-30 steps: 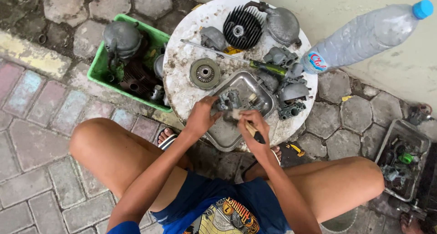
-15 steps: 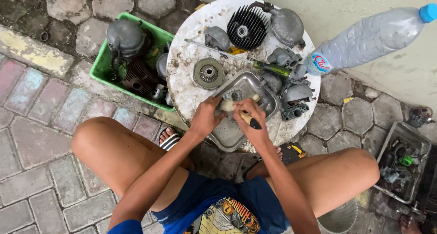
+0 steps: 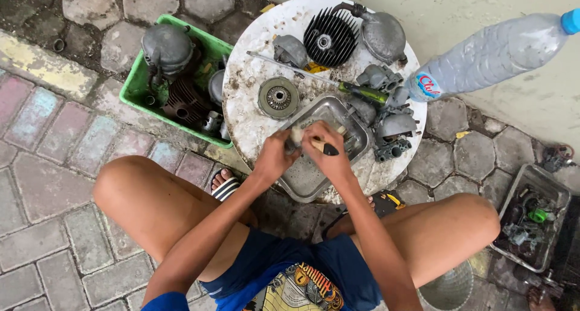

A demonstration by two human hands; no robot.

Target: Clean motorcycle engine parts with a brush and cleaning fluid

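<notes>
Both hands shifted lower over metal tray [image 3: 305, 181], left hand [image 3: 275, 157], right hand [image 3: 326, 151], gripped part hidden.

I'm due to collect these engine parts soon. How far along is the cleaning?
Done: I cannot tell; no part looks plainly clean. In hand: the left hand steadies a small part over the metal tray while the right hand works a brush on it. Left: grimy parts on the round table and in the green crate.
</notes>
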